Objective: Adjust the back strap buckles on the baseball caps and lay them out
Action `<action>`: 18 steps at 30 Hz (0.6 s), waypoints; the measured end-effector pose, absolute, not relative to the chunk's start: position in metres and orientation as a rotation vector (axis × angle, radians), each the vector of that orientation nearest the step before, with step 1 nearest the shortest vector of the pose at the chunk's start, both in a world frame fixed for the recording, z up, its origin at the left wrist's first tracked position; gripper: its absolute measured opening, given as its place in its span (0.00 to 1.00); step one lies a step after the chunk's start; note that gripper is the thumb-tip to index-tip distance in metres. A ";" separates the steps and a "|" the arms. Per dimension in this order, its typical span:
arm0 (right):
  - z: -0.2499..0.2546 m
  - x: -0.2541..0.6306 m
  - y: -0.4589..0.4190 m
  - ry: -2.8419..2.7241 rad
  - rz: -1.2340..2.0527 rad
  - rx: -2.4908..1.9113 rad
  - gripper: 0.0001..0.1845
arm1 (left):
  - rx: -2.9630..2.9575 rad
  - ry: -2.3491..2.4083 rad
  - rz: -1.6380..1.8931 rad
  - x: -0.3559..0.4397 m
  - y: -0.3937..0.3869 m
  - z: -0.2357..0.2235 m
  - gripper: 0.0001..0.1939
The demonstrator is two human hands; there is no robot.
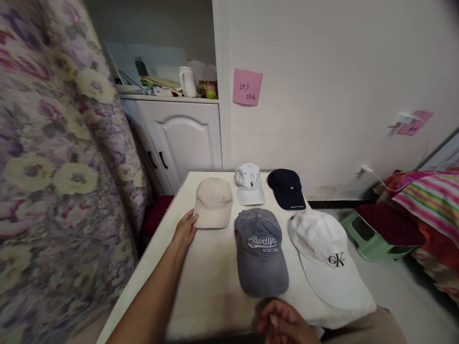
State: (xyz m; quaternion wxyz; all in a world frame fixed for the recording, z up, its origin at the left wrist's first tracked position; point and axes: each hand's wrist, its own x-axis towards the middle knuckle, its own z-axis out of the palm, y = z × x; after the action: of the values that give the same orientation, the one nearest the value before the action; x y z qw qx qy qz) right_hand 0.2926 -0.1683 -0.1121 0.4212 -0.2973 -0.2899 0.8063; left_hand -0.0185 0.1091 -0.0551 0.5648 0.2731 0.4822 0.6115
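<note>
My left hand (185, 228) pinches the left edge of the brim of a beige baseball cap (213, 203), which has a small logo on its front. My right hand (285, 322) is at the table's near edge, just below the grey cap; its fingers are loosely curled, with nothing visible in them. The grey cap (261, 253) bears the lettering "Always". Behind it is a small white cap (249, 184) with a dark emblem, beside a navy cap (287, 188). A larger white cap (326, 258) with "CK" letters sits at the right.
The caps rest on a cream-covered table (204, 286) against the wall. A floral curtain (64, 167) hangs at the left, near a white cabinet (190, 138). To the right stand a green stool (369, 243) and a striped cloth (433, 196). A pink note (247, 87) is on the wall.
</note>
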 end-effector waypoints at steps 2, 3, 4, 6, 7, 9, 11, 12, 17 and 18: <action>-0.117 0.293 -0.169 -0.734 2.012 -0.746 0.20 | 0.645 1.202 1.499 -0.015 0.104 -0.059 0.14; -0.118 0.294 -0.169 -0.736 2.007 -0.742 0.20 | 0.650 1.235 1.523 -0.014 0.101 -0.061 0.15; -0.119 0.294 -0.169 -0.737 2.005 -0.737 0.19 | 0.658 1.267 1.542 -0.012 0.099 -0.063 0.15; -0.119 0.294 -0.169 -0.733 2.006 -0.726 0.18 | 0.680 1.333 1.567 -0.010 0.094 -0.067 0.16; -0.118 0.294 -0.169 -0.733 2.008 -0.722 0.17 | 0.694 1.367 1.574 -0.008 0.091 -0.068 0.16; -0.115 0.294 -0.170 -0.731 2.007 -0.713 0.16 | 0.729 1.435 1.582 -0.007 0.087 -0.072 0.16; -0.112 0.294 -0.170 -0.736 2.000 -0.702 0.16 | 0.768 1.500 1.583 -0.007 0.083 -0.076 0.16; -0.111 0.294 -0.170 -0.740 1.996 -0.698 0.15 | 0.788 1.530 1.580 -0.007 0.081 -0.077 0.16; -0.111 0.294 -0.170 -0.751 1.987 -0.729 0.18 | 0.884 1.622 1.555 -0.011 0.070 -0.081 0.16; -0.111 0.294 -0.169 -0.751 1.985 -0.736 0.19 | 0.900 1.628 1.548 -0.012 0.068 -0.081 0.16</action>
State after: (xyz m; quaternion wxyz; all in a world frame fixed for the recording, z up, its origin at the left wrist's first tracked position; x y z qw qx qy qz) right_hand 0.2936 -0.1695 -0.1109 0.4327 -0.2954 -0.3015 0.7966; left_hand -0.0117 0.0683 -0.0805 0.3528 0.3481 0.6295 0.5984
